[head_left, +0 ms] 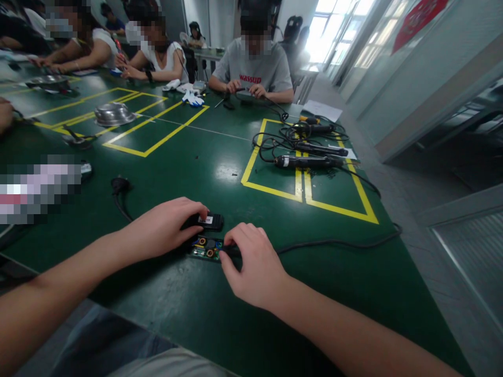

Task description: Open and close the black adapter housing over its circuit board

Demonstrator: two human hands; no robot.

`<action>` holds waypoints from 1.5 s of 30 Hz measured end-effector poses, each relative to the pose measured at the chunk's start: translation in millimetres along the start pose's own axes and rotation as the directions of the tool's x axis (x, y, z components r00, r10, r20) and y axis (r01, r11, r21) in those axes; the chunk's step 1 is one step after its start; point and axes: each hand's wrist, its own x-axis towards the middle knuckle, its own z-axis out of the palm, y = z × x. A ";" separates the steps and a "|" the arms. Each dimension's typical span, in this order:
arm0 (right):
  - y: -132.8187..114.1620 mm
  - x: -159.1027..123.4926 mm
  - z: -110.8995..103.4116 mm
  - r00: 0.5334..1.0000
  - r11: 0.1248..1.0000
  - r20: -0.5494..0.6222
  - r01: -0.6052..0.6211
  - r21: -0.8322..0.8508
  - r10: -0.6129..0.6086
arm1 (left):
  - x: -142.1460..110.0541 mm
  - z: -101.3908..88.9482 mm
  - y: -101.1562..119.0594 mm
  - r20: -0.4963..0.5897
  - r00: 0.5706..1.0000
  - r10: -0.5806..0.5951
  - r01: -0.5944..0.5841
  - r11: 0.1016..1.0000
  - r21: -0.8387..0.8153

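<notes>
My left hand [173,225] has its thumb and forefinger closed on the left end of a black plastic cover [214,222] with a white label. Just in front of that cover lies a small green circuit board [202,247] with copper coils, seated in a black casing half. My right hand [253,262] pinches at the board's right end, around the black power cord [314,243]; the fingers partly hide where the cord meets the board. From there the cord runs right across the table. A black plug [120,184] on a cable lies beyond my left forearm.
Black electric screwdrivers [308,161] with tangled cables lie inside yellow tape [271,191] at right. A metal bowl [113,114] and white-blue gloves [192,98] are farther back on the green table [188,173]. A co-worker [253,68] sits opposite, others at left.
</notes>
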 end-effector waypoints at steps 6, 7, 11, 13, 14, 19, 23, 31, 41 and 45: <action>0.0 -2.0 1.1 0.997 0.997 0.063 0.044 -0.065 -0.039 | -21.7 -2.5 -3.0 -0.114 0.988 0.107 -0.105 0.994 0.019; 0.3 -2.6 1.3 0.997 0.997 0.066 0.042 -0.071 -0.038 | -27.5 -1.9 -1.9 -0.089 0.991 0.101 -0.101 0.995 -0.001; 3.3 -5.1 2.9 0.999 0.998 0.030 0.038 -0.042 -0.037 | -42.5 3.0 3.0 0.034 0.997 0.065 -0.059 0.988 -0.145; 5.0 -6.6 3.3 0.999 0.999 -0.001 0.046 0.005 -0.046 | -43.7 4.0 3.7 0.045 0.998 0.051 -0.041 0.978 -0.206; 5.6 -7.3 3.2 0.998 0.998 -0.017 0.054 0.027 -0.054 | -43.3 3.6 3.5 0.041 0.998 0.054 -0.043 0.973 -0.229; 6.6 -8.8 -0.1 0.994 0.990 -0.082 0.080 0.118 -0.071 | -41.8 -3.3 1.1 -0.038 0.994 0.103 -0.109 0.953 -0.282; 6.6 -7.4 -2.4 0.998 0.991 -0.045 0.055 0.126 -0.050 | -42.6 -4.3 -2.3 0.003 0.994 0.111 -0.105 0.947 -0.305; 3.3 -3.9 -5.5 0.997 0.997 -0.030 0.066 0.028 -0.065 | -35.4 -10.7 -4.4 0.038 0.987 0.156 -0.147 0.971 -0.187; 0.0 -4.3 -6.7 0.996 0.996 -0.085 0.019 0.086 -0.012 | -0.8 12.2 3.3 -0.111 0.994 -0.002 -0.008 0.996 -0.088; 0.8 -5.7 -7.1 0.990 0.992 -0.138 -0.025 0.121 0.042 | -2.9 8.2 5.0 -0.113 0.991 0.069 -0.083 0.989 -0.119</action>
